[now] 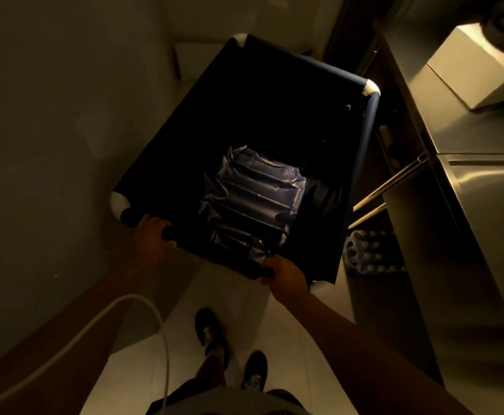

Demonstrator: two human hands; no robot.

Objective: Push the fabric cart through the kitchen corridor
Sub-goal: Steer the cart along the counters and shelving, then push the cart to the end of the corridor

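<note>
Head view, dim and yellowish: a person stands over the fabric cart (244, 100), a deep rectangular bin of dark navy cloth stretched on a tubular frame with white rounded corner joints. It sits directly ahead of both hands, angled toward the right side of the narrow corridor. Low inside it, just beyond the hands, lies a shiny plastic-wrapped bundle (250, 199), creased and ribbed, catching a bluish gleam.

Left hand (152, 232) is curled closed over the near rail beside the left white corner, fingers wrapped round the dark padded bar. Right hand (283, 272) is likewise closed on the same rail nearer its right corner, knuckles up.

Right of the right hand runs a brushed stainless-steel bench (469, 205), smooth and reflective, with a pale box (472, 67) on top further along. Pale wooden poles (376, 196) lean out below it. Beneath the arms the floor (274, 319) is pale glossy tile, two dark shoes planted on it, and a white cable (143, 307) loops under the left forearm.
</note>
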